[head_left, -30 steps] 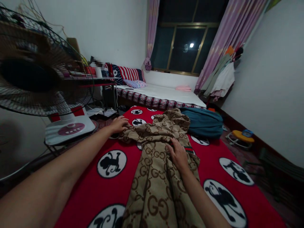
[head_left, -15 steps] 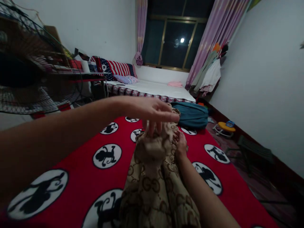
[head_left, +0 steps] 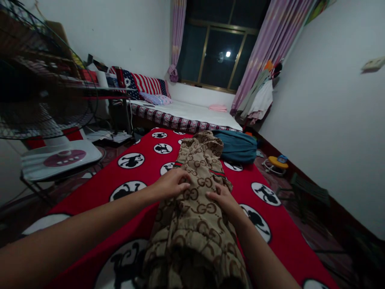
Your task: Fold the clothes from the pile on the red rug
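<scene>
A tan garment (head_left: 198,208) with a brown double-G pattern, which looks like a jacket, lies folded into a long strip on a red blanket (head_left: 132,216). Green-and-red striped bands show near its two sides, and its near end is bunched and gathered. My left hand (head_left: 174,184) rests on the garment's left edge, fingers loosely bent and thumb apart. On the right side of the cloth, my right hand (head_left: 223,200) lies with thumb and fingers apart. Neither hand visibly grips the fabric. A folded teal cloth item (head_left: 236,146) sits beyond, by the garment's far right end.
A standing fan (head_left: 45,92) is at the left, over a white-topped stand (head_left: 61,158). Behind is a bed with a white sheet (head_left: 192,110). A yellow stool (head_left: 277,162) and a dark folding stool (head_left: 309,188) stand on the floor to the right.
My left hand has come down from above the garment onto its left edge. The loose piece under it now lies flat. My right hand has shifted nearer along the right side.
</scene>
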Motion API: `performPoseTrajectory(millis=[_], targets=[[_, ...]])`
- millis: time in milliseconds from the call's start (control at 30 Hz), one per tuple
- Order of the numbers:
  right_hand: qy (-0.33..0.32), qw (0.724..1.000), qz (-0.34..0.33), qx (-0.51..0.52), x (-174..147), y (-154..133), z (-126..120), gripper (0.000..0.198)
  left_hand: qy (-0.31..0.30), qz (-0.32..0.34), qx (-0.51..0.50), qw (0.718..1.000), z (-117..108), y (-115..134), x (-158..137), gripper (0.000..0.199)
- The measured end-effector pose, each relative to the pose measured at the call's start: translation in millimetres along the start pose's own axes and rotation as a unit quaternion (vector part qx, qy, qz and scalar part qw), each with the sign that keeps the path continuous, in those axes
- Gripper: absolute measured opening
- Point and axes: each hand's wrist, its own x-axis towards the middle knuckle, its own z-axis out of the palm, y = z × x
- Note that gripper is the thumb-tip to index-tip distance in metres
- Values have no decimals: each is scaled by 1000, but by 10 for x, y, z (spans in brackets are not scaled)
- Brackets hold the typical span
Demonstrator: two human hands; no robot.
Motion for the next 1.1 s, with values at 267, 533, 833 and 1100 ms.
performPoseTrajectory(millis=[267,533,833,1100], targets=[[50,997,-26,60,-204,-98,97,46,203,-22,-32,978,267,-58,567,30],[-123,958,146,-216,-343,-126,-407,7,169,-46,-2,984,1015,-120,534,45],[125,918,-67,-372,1263,-400,-687,61,176,-37,-2,984,1024,-91,462,41],[136,767,-136,-612,2259,-508,-699,49,175,-57,-3,983,1026,-72,433,42]])
